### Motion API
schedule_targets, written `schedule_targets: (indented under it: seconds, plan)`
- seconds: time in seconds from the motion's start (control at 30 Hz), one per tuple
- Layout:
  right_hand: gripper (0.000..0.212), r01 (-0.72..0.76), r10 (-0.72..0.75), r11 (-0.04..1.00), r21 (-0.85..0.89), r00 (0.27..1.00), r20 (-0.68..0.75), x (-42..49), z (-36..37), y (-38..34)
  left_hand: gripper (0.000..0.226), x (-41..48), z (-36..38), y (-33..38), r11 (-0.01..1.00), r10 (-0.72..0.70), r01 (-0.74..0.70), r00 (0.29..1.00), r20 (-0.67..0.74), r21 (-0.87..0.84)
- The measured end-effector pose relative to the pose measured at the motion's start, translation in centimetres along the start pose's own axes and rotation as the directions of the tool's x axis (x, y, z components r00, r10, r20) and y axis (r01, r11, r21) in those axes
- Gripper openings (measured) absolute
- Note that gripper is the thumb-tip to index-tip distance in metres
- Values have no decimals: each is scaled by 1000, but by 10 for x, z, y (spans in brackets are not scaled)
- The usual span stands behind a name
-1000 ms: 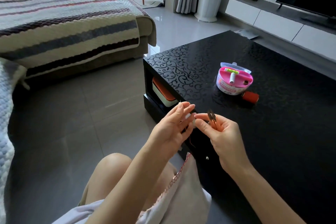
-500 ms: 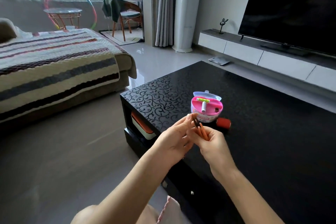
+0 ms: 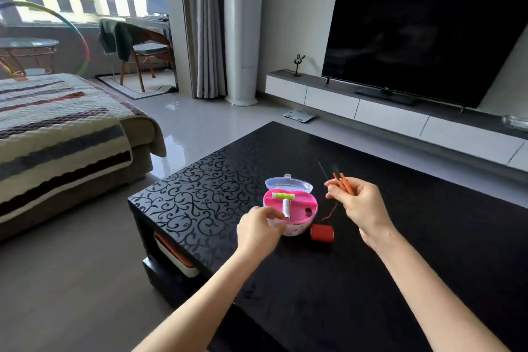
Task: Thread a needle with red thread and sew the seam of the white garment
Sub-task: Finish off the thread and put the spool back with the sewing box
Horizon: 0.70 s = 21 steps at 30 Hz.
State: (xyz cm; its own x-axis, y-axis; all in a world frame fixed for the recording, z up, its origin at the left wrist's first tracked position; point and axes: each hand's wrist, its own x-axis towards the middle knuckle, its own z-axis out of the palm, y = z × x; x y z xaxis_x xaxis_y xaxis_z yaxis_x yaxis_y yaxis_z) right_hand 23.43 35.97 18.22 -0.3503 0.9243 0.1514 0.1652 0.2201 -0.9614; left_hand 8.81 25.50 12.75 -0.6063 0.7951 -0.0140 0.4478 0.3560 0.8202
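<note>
The black table point(image 3: 371, 280) carries an open pink box point(image 3: 300, 210). The left hand point(image 3: 257, 230) is at the box's near rim, fingers curled beside a white bobbin point(image 3: 286, 210); whether they pinch anything I cannot tell. The right hand point(image 3: 363, 203) hovers right of the box, fingers folded round orange snips point(image 3: 344, 184). The red spool point(image 3: 322, 232) lies against the box's near right side, between the hands and held by neither. A thread point(image 3: 331, 210) dangles below the right hand. That loose strand could snag on the snips or slip free, and a tug could roll the spool. No needle or garment shows.
</note>
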Motion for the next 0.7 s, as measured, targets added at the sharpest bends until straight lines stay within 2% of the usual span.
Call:
schedule_targets:
  seconds: [0.1,0.2,0.27,0.3,0.37,0.43,0.47,0.57,0.7]
  plan:
    - [6,23,-23,1000,1,1000,-17,29,3,-1,18,32,9,-5,998,-3,6,998,-62,57]
    - [5,47,-43,995,91,998,-46,57,16,-6,30,55,17,-8,985,3,5,999,-46,172]
    - [4,48,-47,997,54,999,-22,70,30,-1,34,68,24,-9,971,14,-3,999,-44,240]
    - [4,57,-57,998,-16,998,-9,76,38,6,33,75,26,-10,969,19,-7,999,-48,246]
    - [5,82,-72,951,-298,996,43,86,51,28,31,91,29,-12,968,24,-11,999,-47,250]
    - [8,100,-40,812,-575,992,117,91,56,48,31,107,28,-16,962,26,-19,999,-21,272]
    - [9,105,-24,756,-646,991,133,92,57,55,30,114,27,-19,956,29,-26,1000,-6,291]
    - [9,99,-4,698,-709,991,134,94,59,68,30,128,27,-23,952,21,-33,999,43,306]
    - [11,137,-18,639,-757,986,164,95,59,74,26,136,32,-27,971,13,-26,998,60,237]
